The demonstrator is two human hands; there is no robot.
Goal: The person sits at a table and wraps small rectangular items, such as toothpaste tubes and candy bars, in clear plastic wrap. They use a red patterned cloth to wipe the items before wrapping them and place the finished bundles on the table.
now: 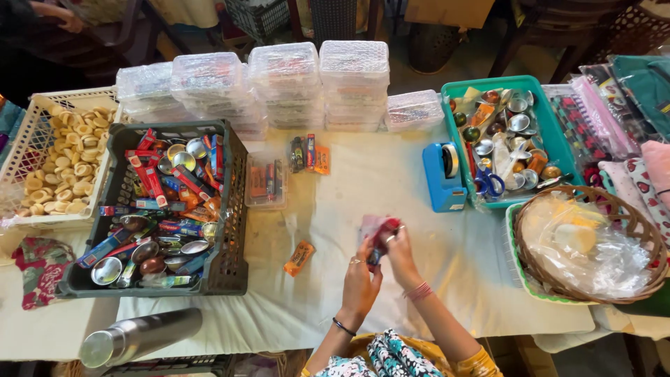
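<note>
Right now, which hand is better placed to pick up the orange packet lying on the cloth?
Left hand: the orange packet lies on its side. Both hands hold the small pouch.

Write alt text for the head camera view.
Both hands, left hand and right hand, hold a small clear packet over a white-covered table. A dark crate of packets and small metal bowls sits left, a teal tray and wicker basket right, stacked clear boxes behind.

head camera looks steeply down over the table (447, 279) from close above (one view only)
</note>
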